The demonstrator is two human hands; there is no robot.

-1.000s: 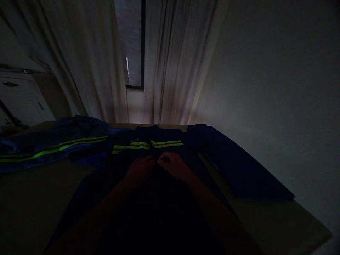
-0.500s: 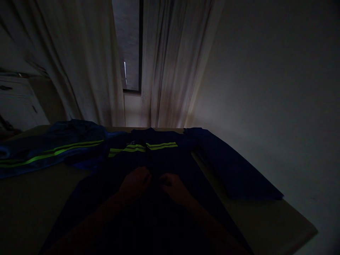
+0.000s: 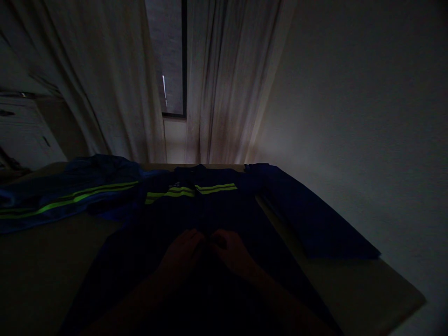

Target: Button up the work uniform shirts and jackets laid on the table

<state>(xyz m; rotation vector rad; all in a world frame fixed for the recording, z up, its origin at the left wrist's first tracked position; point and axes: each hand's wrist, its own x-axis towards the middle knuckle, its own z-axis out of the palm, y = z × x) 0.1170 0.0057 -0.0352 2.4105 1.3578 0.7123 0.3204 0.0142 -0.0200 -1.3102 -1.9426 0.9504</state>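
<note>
Dark blue shirt, yellow-green chest bands, lies spread out. Left hand and right hand sit close together over the shirt's middle, fingers bent; grip obscured by darkness. Striped blue garment left of the shirt; curtains beyond it; wall to its right.

Left hand and right hand nearly meet, fingers curled, forearms angled inward.
</note>
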